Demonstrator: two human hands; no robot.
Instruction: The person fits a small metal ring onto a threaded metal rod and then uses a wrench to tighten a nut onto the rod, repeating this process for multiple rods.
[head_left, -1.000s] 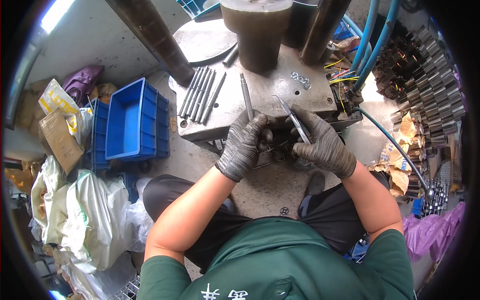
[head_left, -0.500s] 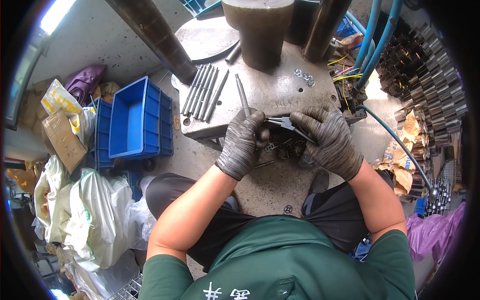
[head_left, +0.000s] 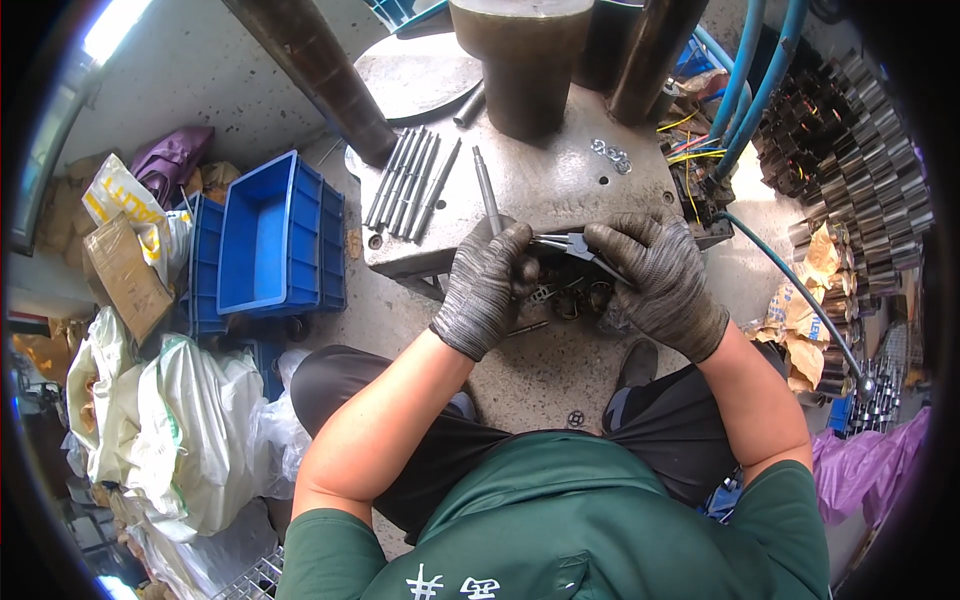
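Observation:
My left hand (head_left: pixel 485 285), in a grey knitted glove, is closed round the lower part of a slim metal shaft (head_left: pixel 485 185), which points up over the edge of the machine bed. My right hand (head_left: pixel 665 285), gloved alike, grips a pair of pliers (head_left: pixel 576 245) with thin pointed jaws. Their tips reach left to my left thumb and fingertips; any small part between them is too small to make out. Several similar metal shafts (head_left: pixel 412 185) lie side by side on the bed to the left. Some small metal rings (head_left: pixel 612 156) rest on it to the right.
The metal bed (head_left: pixel 560 190) carries a thick round ram (head_left: pixel 525 80) and dark columns (head_left: pixel 320 80). Blue bins (head_left: pixel 270 240) and white sacks (head_left: pixel 195 430) stand left. Blue hoses (head_left: pixel 745 90), wires and stacked metal cylinders (head_left: pixel 850 150) are at the right.
Both hands keep nearly the same place and grip. The pliers and shaft have barely shifted; the whole view has moved very slightly.

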